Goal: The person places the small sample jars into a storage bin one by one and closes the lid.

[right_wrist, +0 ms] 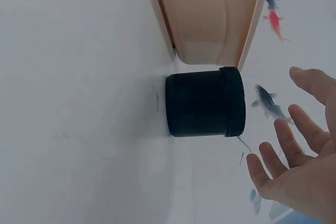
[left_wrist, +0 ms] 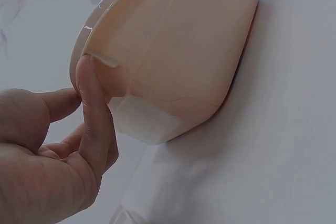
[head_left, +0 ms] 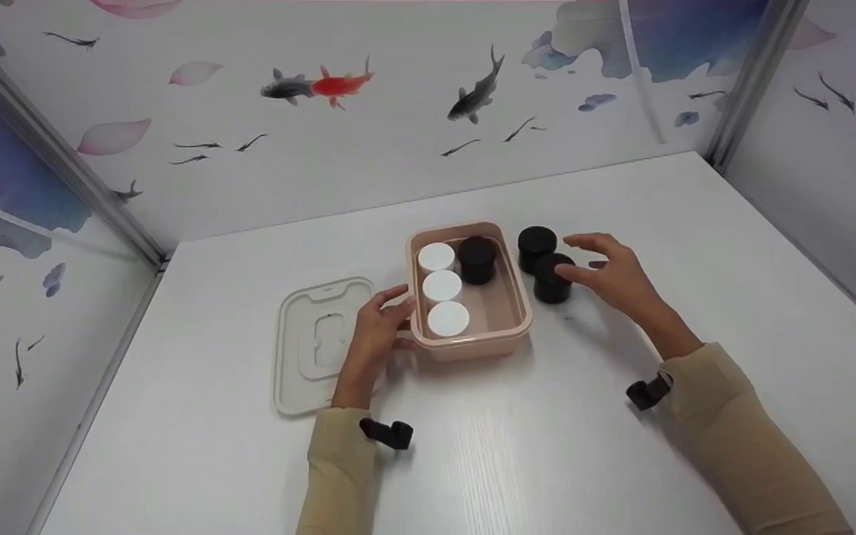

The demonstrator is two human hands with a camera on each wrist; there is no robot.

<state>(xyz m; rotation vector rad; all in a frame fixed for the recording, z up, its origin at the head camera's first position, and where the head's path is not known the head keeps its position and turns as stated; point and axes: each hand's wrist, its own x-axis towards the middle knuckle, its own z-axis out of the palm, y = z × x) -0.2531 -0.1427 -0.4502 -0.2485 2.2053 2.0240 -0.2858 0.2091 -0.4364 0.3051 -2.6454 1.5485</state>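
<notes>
A pink plastic box (head_left: pixel 487 305) stands on the table. Inside it, three white-lidded jars (head_left: pixel 442 287) line the left side, and a black jar (head_left: pixel 477 260) is at the far right. My left hand (head_left: pixel 378 334) pinches the box's left rim between thumb and fingers; the left wrist view shows the box's outer wall (left_wrist: pixel 178 40). To the right of the box, a far black jar (head_left: pixel 537 249) and a nearer black jar (head_left: pixel 553 279) stand upright. Fingers spread, my right hand (head_left: pixel 614 279) hovers beside them; in the right wrist view a gap separates it from the black jar (right_wrist: pixel 205 103).
A pale grey lid (head_left: pixel 294 349) lies flat on the white table (head_left: pixel 487 446) left of the box, partly behind my left hand. Printed panels with fish (head_left: pixel 472 96) enclose the back and sides.
</notes>
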